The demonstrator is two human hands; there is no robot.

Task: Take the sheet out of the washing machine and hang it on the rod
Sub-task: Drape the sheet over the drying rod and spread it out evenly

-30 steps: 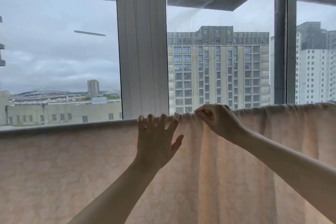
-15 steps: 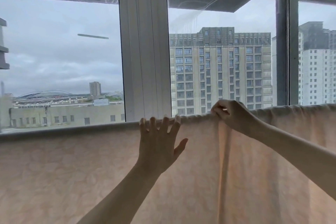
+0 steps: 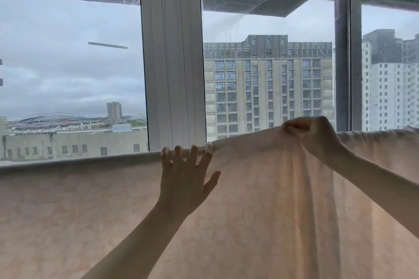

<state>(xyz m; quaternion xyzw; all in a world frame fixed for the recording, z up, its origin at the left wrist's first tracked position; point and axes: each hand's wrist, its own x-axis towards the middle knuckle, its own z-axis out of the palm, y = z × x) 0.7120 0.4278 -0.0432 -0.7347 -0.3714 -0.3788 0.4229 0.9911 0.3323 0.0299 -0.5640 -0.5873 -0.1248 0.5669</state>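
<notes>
Left hand (image 3: 184, 179) presses spread fingers (image 3: 192, 154) on the hung sheet (image 3: 260, 199); right hand (image 3: 317, 138) fingers pinch its top fold.

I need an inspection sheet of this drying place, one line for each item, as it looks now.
Surface: nothing seen; no table or floor in view.
Job's things: pale peach sheet draped over the rod, which is covered; smooth at left, bunched folds at right.
Clutter: nothing seen.
Grips: left hand open, spread fingers flat on the sheet's top edge; right hand pinches the sheet, lifting it above the rod line.
Cables: nothing seen.
Surroundings: white window frame, tall building outside, grey sky.
</notes>
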